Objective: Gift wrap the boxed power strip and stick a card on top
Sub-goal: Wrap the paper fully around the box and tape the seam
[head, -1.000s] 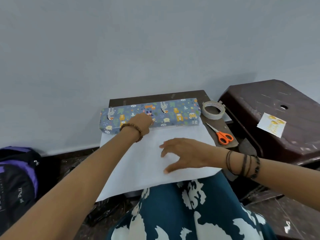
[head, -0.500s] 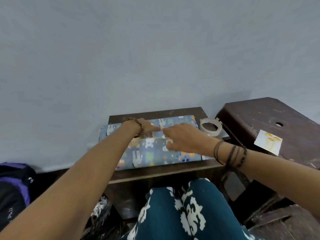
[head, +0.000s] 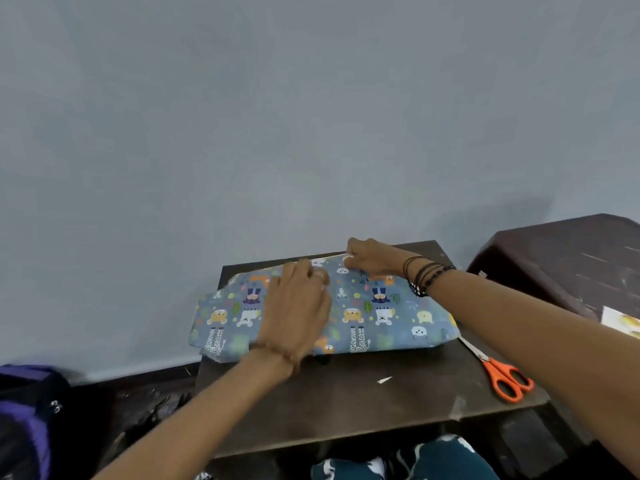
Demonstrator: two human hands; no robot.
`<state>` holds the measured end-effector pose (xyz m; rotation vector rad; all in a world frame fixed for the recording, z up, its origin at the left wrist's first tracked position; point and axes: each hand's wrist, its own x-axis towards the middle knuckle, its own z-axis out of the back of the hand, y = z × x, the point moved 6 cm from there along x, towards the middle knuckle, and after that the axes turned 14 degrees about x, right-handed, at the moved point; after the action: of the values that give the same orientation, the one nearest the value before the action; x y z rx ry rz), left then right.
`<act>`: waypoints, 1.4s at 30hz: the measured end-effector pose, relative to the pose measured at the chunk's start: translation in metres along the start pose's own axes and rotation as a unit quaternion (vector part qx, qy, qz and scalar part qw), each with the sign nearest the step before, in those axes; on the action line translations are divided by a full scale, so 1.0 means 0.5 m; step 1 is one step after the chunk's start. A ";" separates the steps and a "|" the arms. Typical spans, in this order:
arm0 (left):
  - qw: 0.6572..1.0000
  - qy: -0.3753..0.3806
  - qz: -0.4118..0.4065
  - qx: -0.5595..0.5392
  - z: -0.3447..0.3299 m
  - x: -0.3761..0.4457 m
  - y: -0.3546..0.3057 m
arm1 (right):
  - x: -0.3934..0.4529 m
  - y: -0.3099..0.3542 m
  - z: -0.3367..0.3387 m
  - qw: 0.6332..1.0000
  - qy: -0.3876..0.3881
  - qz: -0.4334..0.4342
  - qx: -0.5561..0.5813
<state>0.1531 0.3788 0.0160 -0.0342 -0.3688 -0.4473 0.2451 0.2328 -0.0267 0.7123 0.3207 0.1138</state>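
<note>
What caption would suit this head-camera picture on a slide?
Left hand presses the wrapped box on the table while the right hand pinches the paper's far edge; scissors lie nearby.

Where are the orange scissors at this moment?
The orange scissors lie on the right part of the dark table, just right of the wrapped box, under the right forearm.

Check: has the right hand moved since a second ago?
Yes. The right hand left the near paper and now pinches the wrapped box at its far edge, toward the wall.

Blue animal-print wrapping paper (head: 381, 317) (cartoon cats); orange-handled scissors (head: 502, 375)
</note>
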 end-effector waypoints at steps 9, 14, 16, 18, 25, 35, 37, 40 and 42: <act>0.893 0.161 0.314 -0.280 -0.103 -0.129 0.036 | -0.020 -0.032 -0.029 0.988 -0.077 -0.031 0.130; 0.771 0.157 0.429 -0.444 -0.121 -0.137 0.012 | -0.062 -0.067 -0.064 0.959 -0.105 -0.102 0.243; 0.745 0.161 0.438 -0.477 -0.131 -0.133 0.007 | -0.086 -0.086 -0.059 0.944 -0.117 -0.128 0.282; 0.713 0.164 0.445 -0.516 -0.138 -0.124 0.001 | -0.117 -0.099 -0.046 0.925 -0.110 -0.155 0.328; 0.640 0.144 0.496 -0.568 -0.121 -0.098 -0.063 | -0.184 -0.054 -0.008 0.875 -0.047 -0.097 0.472; 0.504 0.111 0.381 -0.767 -0.090 -0.074 -0.067 | -0.191 0.013 -0.073 0.911 0.010 -0.035 0.410; 0.496 0.105 0.383 -0.772 -0.082 -0.082 -0.053 | -0.192 0.014 -0.097 0.938 0.006 -0.041 0.345; 0.512 0.121 0.406 -0.747 -0.086 -0.097 -0.031 | -0.193 -0.009 -0.133 0.948 0.029 -0.109 0.298; 0.541 0.144 0.410 -0.720 -0.094 -0.108 -0.016 | -0.192 -0.022 -0.151 0.937 0.039 -0.153 0.312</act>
<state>0.1206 0.3886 -0.0475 -1.7044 0.4713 0.3212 0.1298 0.2514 -0.0635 1.2778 0.5506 -0.2699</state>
